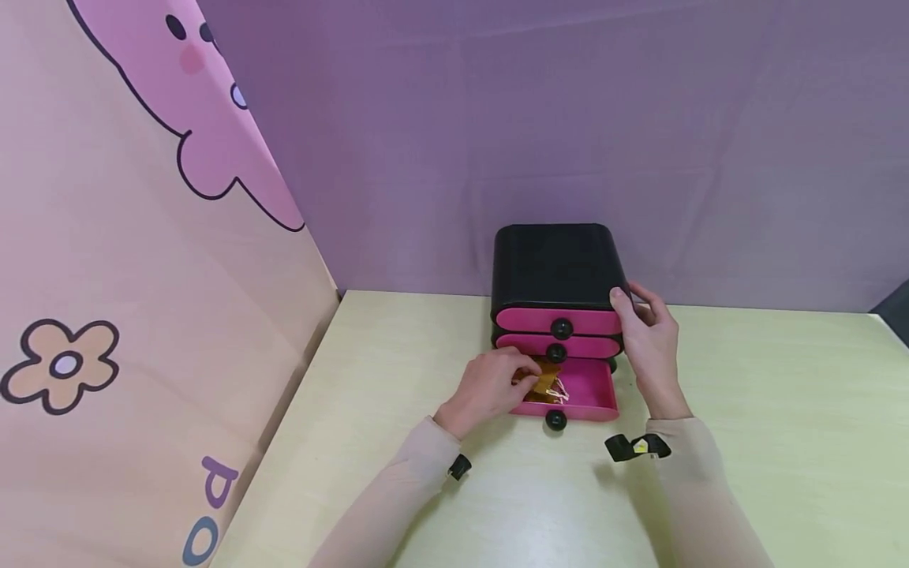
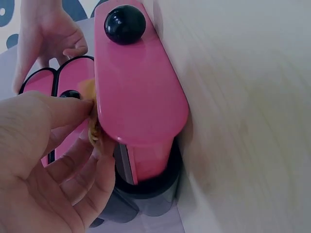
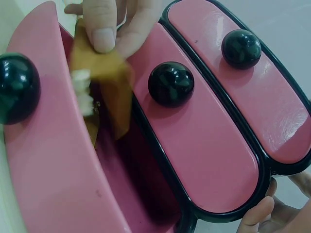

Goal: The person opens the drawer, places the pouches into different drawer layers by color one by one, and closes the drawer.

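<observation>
A small black cabinet [image 1: 557, 264] with pink drawers and round black knobs stands on the table. Its bottom drawer [image 1: 595, 386] is pulled out. My left hand [image 1: 490, 388] reaches over that drawer's left part and pinches a thin, soft gold-brown wrapper-like piece [image 3: 102, 68] between thumb and fingers. White strands or bits [image 1: 560, 390] show beside this piece, inside the drawer. Against the cabinet's right side, my right hand [image 1: 653, 351] holds the body, its thumb at the upper front corner. The two upper drawers [image 3: 194, 131] are closed.
The pale wooden table [image 1: 398, 355] spreads around the cabinet. Behind it rises a purple cloth backdrop [image 1: 604, 118], and a printed pink panel [image 1: 156, 268] borders the left side. A dark object [image 1: 896, 312] sits at the far right edge.
</observation>
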### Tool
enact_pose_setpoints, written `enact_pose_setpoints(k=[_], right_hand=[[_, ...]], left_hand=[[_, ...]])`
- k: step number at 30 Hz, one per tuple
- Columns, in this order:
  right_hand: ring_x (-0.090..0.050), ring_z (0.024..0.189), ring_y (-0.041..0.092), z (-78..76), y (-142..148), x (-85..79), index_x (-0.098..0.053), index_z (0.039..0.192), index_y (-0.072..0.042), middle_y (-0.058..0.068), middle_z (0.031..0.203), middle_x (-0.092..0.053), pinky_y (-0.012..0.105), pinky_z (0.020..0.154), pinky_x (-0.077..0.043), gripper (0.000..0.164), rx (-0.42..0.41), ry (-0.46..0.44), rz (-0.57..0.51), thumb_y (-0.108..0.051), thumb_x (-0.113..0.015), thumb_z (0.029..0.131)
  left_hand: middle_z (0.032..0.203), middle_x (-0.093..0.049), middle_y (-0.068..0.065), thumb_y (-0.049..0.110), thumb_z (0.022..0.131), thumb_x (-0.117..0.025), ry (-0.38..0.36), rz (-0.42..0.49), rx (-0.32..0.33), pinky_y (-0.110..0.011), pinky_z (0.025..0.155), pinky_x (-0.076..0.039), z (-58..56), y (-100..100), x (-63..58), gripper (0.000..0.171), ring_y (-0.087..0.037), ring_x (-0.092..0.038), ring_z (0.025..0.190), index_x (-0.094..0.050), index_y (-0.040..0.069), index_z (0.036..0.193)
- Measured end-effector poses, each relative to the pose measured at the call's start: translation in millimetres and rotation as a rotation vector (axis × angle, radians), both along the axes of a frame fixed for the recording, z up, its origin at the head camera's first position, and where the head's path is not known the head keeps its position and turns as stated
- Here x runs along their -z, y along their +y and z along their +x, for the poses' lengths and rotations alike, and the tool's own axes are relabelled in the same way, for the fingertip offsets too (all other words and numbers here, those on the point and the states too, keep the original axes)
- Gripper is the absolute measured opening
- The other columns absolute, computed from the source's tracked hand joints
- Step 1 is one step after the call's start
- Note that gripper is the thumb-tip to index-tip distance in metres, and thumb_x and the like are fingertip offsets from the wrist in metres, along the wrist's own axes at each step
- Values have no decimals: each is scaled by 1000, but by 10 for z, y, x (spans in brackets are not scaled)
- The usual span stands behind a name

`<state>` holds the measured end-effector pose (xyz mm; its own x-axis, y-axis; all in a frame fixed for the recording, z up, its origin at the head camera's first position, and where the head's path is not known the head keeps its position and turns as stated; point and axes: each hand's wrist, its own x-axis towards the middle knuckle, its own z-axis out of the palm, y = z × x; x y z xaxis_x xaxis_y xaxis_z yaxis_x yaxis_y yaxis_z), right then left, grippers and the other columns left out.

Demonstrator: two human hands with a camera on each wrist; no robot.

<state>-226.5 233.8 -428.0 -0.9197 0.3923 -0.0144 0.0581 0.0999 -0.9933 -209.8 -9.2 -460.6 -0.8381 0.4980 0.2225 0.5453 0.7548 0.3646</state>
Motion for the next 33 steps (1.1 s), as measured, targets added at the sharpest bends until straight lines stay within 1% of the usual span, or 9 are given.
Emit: enact_pose_setpoints(k=[6,10,14,20,26,29,33], right_hand=[[-60,101,4,-2,-3,14,-52,158,-32,-8,125,-62,15,78,-52,63,0,-4,2,-55,-64,101],[-60,102,4,-6,-4,22,-52,157,-32,-9,124,-62,15,78,-52,62,2,1,1,-55,-64,101],[-60,103,4,-9,-5,20,-52,157,-31,-6,128,-62,16,79,-51,62,5,2,5,-55,-64,101],[-59,104,4,-14,3,15,-52,158,-32,-4,131,-61,15,79,-52,62,3,1,3,-55,-64,101],[-59,104,4,-17,3,16,-51,158,-32,-1,135,-61,16,80,-51,63,0,-2,9,-56,-63,102],[-59,105,4,-17,1,19,-51,158,-32,1,137,-61,17,82,-51,63,0,-5,12,-56,-63,102],[-59,104,3,-12,3,21,-51,158,-32,-2,134,-61,17,82,-51,62,3,-4,10,-56,-63,101]], left_hand=[[105,-77,5,22,101,-73,-31,-3,7,-18,81,-53,-39,51,58,15,-9,-65,93,-84,20,112],[107,-78,4,21,101,-73,-49,7,16,-19,84,-54,-38,63,81,15,-10,-65,96,-83,19,113],[108,-78,5,23,102,-73,-55,0,25,-19,85,-54,-20,58,81,16,-10,-65,96,-83,19,114],[106,-78,6,24,103,-71,-56,5,35,-19,83,-53,20,28,60,16,-8,-65,94,-83,20,114],[109,-77,7,26,103,-72,-57,11,44,-19,86,-54,90,-17,55,17,-8,-67,98,-82,21,116],[108,-77,6,26,102,-73,-54,12,50,-17,83,-54,142,-51,64,18,-7,-67,96,-82,20,117],[104,-76,7,25,102,-73,-28,10,62,-16,78,-52,201,-96,97,17,-6,-66,90,-83,20,116]])
